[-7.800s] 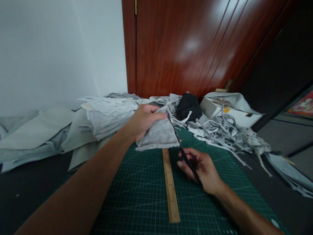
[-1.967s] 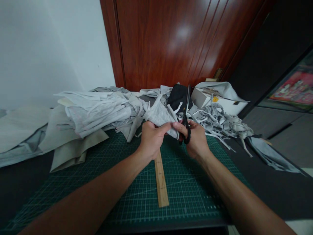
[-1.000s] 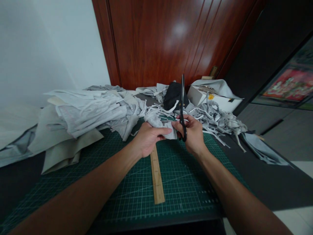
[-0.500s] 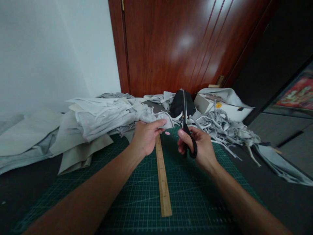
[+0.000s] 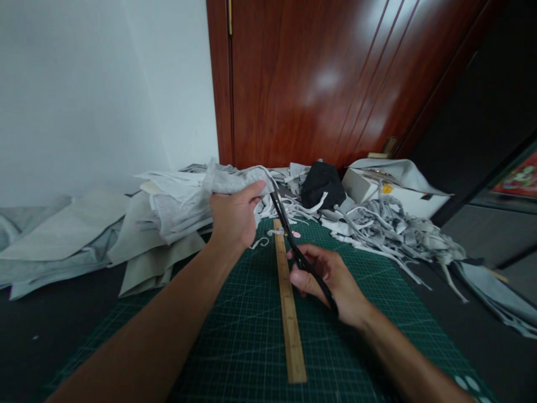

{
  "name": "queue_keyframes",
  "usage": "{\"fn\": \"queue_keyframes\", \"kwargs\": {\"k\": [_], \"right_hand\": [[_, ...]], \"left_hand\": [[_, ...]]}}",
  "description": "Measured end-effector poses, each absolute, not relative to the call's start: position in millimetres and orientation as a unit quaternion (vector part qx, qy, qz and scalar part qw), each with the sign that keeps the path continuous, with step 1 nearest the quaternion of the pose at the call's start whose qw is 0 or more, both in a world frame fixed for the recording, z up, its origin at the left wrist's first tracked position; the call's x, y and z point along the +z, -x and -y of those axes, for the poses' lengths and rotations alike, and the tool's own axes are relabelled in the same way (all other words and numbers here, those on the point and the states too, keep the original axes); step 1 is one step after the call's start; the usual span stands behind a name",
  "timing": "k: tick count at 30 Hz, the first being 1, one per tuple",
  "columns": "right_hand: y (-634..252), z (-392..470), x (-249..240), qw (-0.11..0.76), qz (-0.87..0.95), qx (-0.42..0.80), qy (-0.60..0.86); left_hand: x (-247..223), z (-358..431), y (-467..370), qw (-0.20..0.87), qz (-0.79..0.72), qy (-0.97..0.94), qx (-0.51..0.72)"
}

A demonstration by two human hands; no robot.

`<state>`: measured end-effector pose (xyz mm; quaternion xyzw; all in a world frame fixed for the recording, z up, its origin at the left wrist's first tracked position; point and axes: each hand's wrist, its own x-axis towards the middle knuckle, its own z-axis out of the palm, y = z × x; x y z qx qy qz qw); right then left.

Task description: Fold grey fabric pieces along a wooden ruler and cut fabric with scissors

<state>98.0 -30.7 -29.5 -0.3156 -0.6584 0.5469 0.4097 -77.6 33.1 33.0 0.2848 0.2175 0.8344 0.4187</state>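
Observation:
My left hand [image 5: 235, 218] is closed on a piece of light grey fabric [image 5: 237, 180], thumb on top, raised above the far part of the cutting mat. In my right hand [image 5: 321, 274] is a pair of black-handled scissors [image 5: 289, 226], pointing up and left. The blade tips reach the right edge of the fabric, where a narrow strip curves along. Below the scissors a wooden ruler [image 5: 288, 313] lies lengthwise on the green cutting mat [image 5: 247, 330]. A small pink piece [image 5: 296, 234] and thin curled scraps lie near the ruler's far end.
Stacked pale fabric [image 5: 176, 207] and loose sheets [image 5: 79, 224] spread out on the left. A black bundle [image 5: 322, 184] sits at the back, before the wooden door [image 5: 302, 84]. To the right are a tangle of grey strips [image 5: 390, 224] and a white box [image 5: 411, 198].
My left hand has lifted the fabric up and to the left. The scissors have swung from upright to slanting left, bringing their tips to the fabric's edge. The view has shifted slightly.

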Motion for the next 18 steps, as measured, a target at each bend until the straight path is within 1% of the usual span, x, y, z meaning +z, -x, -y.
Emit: {"fn": "queue_keyframes", "kwargs": {"k": [8, 12, 18], "right_hand": [[-98, 30, -38, 0.436, 0.65, 0.542, 0.307], [-99, 29, -41, 0.455, 0.65, 0.528, 0.302], [-99, 30, -43, 0.457, 0.639, 0.534, 0.312]], "left_hand": [[26, -26, 64, 0.382, -0.217, -0.361, 0.823], [22, -24, 59, 0.386, -0.207, -0.372, 0.819], [19, -23, 56, 0.377, -0.212, -0.383, 0.816]]}}
